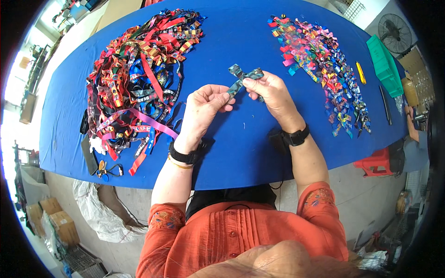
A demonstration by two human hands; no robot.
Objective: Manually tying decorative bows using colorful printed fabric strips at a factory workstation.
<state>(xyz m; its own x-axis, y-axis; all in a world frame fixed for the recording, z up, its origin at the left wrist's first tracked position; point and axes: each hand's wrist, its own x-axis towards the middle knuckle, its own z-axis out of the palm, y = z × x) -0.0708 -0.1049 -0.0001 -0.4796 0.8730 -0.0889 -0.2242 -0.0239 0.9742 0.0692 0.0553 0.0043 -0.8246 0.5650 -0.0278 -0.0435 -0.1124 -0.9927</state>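
Above the middle of the blue table, a dark green patterned ribbon bow (239,79) with crossed ends is held up between my two hands. My left hand (207,104) pinches its lower left end between thumb and fingers. My right hand (271,95) grips it near the crossing, thumb on top. To the left lies a large tangled heap of printed lanyard ribbons (134,83) in red, blue, black and pink. Over at the right, many small colourful ribbon bows (320,65) lie in a long spread pile.
The blue cloth table (222,153) fills the middle. A yellow cutter (360,73), a dark rod (385,105) and a green bin (384,65) are along the right side. A red stool (373,163) stands below the right edge. Scissors-like handles (109,170) lie front left. Another person's arm (411,124) shows far right.
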